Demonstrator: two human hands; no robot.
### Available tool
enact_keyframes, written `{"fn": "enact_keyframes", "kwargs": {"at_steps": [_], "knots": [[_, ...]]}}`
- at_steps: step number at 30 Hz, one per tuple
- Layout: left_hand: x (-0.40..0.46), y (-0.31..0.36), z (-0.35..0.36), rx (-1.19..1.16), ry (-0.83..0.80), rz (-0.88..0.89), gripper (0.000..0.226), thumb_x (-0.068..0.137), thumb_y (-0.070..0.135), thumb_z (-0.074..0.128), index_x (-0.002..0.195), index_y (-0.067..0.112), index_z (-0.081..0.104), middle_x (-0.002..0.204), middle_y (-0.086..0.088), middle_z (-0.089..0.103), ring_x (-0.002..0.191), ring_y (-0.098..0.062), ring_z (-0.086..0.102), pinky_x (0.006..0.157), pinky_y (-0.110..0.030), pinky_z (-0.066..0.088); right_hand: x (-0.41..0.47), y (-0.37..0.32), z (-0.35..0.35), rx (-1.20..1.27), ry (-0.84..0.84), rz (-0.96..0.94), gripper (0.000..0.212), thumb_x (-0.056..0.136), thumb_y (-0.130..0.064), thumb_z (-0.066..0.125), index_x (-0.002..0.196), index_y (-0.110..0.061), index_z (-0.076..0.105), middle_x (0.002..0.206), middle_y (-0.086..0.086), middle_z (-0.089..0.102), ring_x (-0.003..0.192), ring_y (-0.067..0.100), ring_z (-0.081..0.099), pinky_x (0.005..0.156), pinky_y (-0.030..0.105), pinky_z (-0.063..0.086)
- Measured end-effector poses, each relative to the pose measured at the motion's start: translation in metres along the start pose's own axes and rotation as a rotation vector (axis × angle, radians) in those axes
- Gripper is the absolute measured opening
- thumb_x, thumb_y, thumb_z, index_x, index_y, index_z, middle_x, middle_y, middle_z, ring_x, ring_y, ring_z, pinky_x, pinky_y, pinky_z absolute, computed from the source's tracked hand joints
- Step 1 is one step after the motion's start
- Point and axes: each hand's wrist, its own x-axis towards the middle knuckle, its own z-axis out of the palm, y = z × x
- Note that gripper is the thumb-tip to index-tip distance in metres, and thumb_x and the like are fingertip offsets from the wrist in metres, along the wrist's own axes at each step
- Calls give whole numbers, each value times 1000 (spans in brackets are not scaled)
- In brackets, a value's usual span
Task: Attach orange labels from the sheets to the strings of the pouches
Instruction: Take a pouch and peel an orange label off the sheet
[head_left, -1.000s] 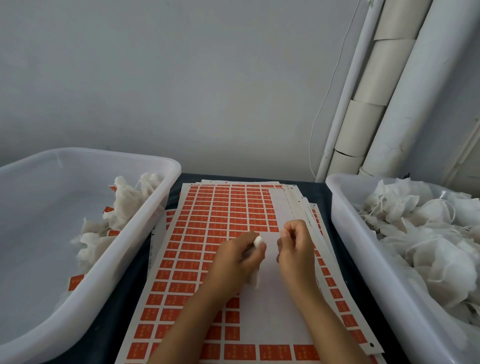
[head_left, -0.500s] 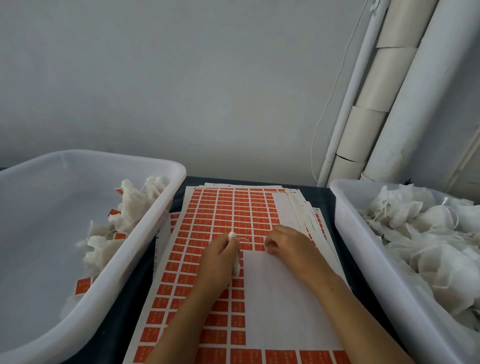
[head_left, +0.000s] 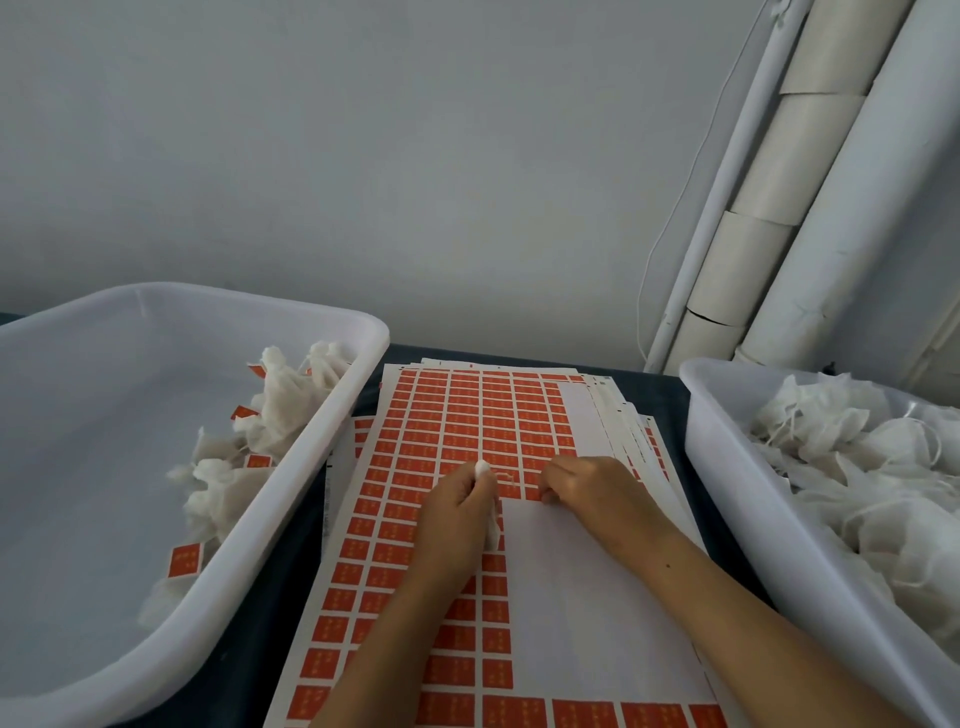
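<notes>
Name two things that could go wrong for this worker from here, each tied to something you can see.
1. The left hand grips a pouch whose thin string lies over the labels; it may slip off before the right hand sticks a label on.
2. The labels sit tightly packed, so the fingers might lift a neighbour too.

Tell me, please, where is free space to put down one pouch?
The left tub has a bare floor on its left side; its labelled pouches lie along the right wall. The peeled white patch of the sheet, below the right hand, is also bare. The right tub is crowded with pouches.
</notes>
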Motion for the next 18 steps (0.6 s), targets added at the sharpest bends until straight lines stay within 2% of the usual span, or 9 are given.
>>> {"fn": "enact_keyframes", "kwargs": {"at_steps": [3,4,7,10,15,18], "knots": [[0,0,0,6,1,-1,39,101,30,39,67,17,53,63,-1,55,57,-11,49,58,-18,42,-3,-2,4,-39,61,23,35,73,-18,79,105,-8,69,103,6,71,86,22,71,81,29,53],[0,0,0,10,3,1,39,101,29,39,66,17,52,61,0,54,56,-9,49,57,-17,41,-3,-3,4,-38,72,26,35,72,-17,79,104,-8,69,101,6,72,84,23,71,80,30,54],[-1,1,0,13,3,1,39,100,30,39,65,18,53,59,3,53,54,-7,48,55,-15,40,-1,-1,7,-29,33,8,36,89,-24,61,123,-12,59,124,3,62,106,20,64,97,27,44],[0,0,-1,5,1,-3,38,100,29,40,66,18,53,60,3,54,55,-8,49,55,-15,40,-5,5,7,-11,30,-28,39,94,-29,53,132,-20,51,136,-4,53,120,14,55,105,22,34],[0,1,1,12,-8,-5,38,100,29,40,67,17,54,62,-1,55,57,-11,50,58,-18,42,-5,4,6,-82,26,-82,44,94,-25,54,137,-18,46,138,-2,50,122,18,53,105,28,36],[0,0,1,13,-8,-8,38,100,30,39,68,17,54,64,-2,56,59,-12,51,59,-19,43,-4,-2,3,-127,46,-107,46,84,-20,68,128,-14,56,126,1,61,109,19,63,95,29,47]]}}
